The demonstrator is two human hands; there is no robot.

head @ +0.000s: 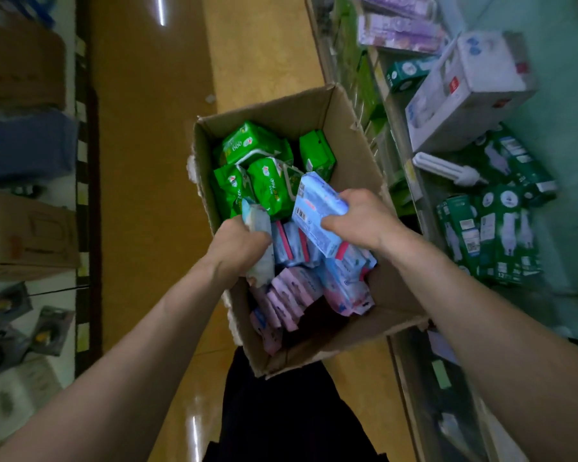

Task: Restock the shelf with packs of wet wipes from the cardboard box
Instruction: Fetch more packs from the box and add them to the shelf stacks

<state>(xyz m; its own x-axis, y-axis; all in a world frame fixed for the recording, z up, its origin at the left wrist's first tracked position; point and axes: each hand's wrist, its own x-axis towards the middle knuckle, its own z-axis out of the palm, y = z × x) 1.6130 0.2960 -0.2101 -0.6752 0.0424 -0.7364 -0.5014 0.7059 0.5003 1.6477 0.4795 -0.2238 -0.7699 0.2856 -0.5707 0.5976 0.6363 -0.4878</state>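
An open cardboard box stands on the aisle floor below me, filled with green packs at its far end and blue and pink wet wipe packs at its near end. My right hand grips a light blue pack, tilted above the box. Over the box's left side, my left hand grips another pale blue pack that stands on edge. The shelf is to the right of the box.
The right shelf holds white boxes, green lamp boxes, a loose lamp tube and purple packs. Another shelf on the left carries cardboard boxes and small packaged goods. The yellow floor runs between them.
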